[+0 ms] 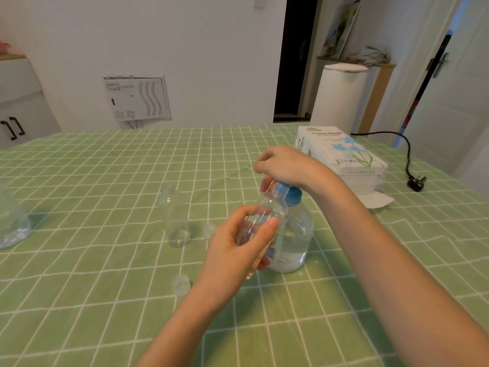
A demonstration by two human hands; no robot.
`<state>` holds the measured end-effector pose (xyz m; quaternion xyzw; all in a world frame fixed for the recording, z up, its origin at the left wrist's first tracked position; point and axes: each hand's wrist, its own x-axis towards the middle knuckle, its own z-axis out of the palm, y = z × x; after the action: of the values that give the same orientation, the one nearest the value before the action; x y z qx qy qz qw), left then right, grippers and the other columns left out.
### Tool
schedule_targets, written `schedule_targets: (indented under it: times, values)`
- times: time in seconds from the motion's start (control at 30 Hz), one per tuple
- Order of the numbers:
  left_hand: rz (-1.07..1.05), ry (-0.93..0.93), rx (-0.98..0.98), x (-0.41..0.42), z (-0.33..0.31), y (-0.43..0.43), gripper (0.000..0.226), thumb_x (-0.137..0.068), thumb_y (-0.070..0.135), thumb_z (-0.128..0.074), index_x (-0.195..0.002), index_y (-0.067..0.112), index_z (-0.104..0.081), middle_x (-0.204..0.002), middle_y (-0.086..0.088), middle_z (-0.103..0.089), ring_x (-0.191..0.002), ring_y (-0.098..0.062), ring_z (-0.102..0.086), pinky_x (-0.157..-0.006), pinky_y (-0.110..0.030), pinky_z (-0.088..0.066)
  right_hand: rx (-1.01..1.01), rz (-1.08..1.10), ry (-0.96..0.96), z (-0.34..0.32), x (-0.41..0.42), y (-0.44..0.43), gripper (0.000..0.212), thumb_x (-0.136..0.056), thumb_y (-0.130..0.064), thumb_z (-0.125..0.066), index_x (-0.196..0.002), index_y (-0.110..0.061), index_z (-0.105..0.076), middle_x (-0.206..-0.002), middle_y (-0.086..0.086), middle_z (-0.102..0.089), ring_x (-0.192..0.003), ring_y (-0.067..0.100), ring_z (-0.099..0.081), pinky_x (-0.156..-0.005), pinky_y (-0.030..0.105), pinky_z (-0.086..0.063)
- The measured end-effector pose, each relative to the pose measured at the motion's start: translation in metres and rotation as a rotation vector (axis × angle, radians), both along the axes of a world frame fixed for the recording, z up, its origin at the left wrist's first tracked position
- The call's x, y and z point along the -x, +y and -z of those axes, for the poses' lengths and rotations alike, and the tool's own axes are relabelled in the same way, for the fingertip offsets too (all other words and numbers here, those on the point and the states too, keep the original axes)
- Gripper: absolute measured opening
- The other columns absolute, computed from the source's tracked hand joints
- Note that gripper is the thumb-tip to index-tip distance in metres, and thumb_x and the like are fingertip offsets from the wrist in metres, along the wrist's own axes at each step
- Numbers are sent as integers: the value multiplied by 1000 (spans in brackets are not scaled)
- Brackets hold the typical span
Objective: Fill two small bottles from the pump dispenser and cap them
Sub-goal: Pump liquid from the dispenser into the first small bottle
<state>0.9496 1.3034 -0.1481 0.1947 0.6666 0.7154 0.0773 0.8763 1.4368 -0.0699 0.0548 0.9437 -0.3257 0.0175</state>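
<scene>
From the head camera we see a table under a green cloth (105,260) with a thin white grid, slightly creased. Our left hand (238,250) wraps a small clear plastic bottle (264,215), thumb across the front and fingers curled behind it; its long axis tilts up and to the right, the open neck meeting the blue spout of the pump dispenser (293,234). The dispenser is a squat, rounded clear jug standing upright, holding clear liquid in its lower part. Our right hand (285,165) rests on the blue pump head, fingers bent and drawn together over it. A 2nd small clear bottle (176,218) stands upright and uncapped to the left, a little liquid at its base. 2 clear caps lie on the cloth, 1 (209,230) just beside that bottle, 1 (181,284) nearer us. A soft tissue pack (341,154) lies at the right.
</scene>
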Motion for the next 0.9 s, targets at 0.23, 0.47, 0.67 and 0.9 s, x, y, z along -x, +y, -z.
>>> schedule_targets:
  times: [0.23, 0.47, 0.67, 0.9]
  values:
    - [-17, 8, -21, 3, -4, 2, 41, -62, 49, -62, -96, 25, -65, -62, 6, -64, -47, -7, -57, -45, -16, -45, 32, -10, 56, -10, -1, -2, 36, -90, -20, -52, -117, 1, -58, -89, 10, -73, -93, 31, -68, -72, 32, -49]
    - [0, 3, -4, 0, -1, 0, 37, -65, 46, -63, -95, 25, -65, -65, -2, -62, -49, -9, -56, -45, -16, -44, 0, -10, -8, -1, -3, -4, 43, -90, -19, -50, -124, 8, -53, -113, 25, -66, -78, 31, -58, -96, 51, -45]
    - [-7, 14, 11, 1, 0, -1, 35, -66, 46, -62, -94, 25, -65, -65, -4, -61, -49, -10, -56, -46, -17, -45, 3, -12, -10, 0, -3, -3, 43, -90, -19, -52, -124, 7, -53, -115, 26, -64, -93, 39, -65, -97, 50, -46]
    - [-18, 13, -8, 3, -3, 1, 39, -65, 49, -62, -98, 27, -65, -63, 6, -64, -49, -8, -58, -47, -16, -45, 25, 5, 58, -11, -1, -3, 39, -89, -20, -52, -120, 3, -57, -92, 14, -73, -91, 34, -68, -79, 42, -53]
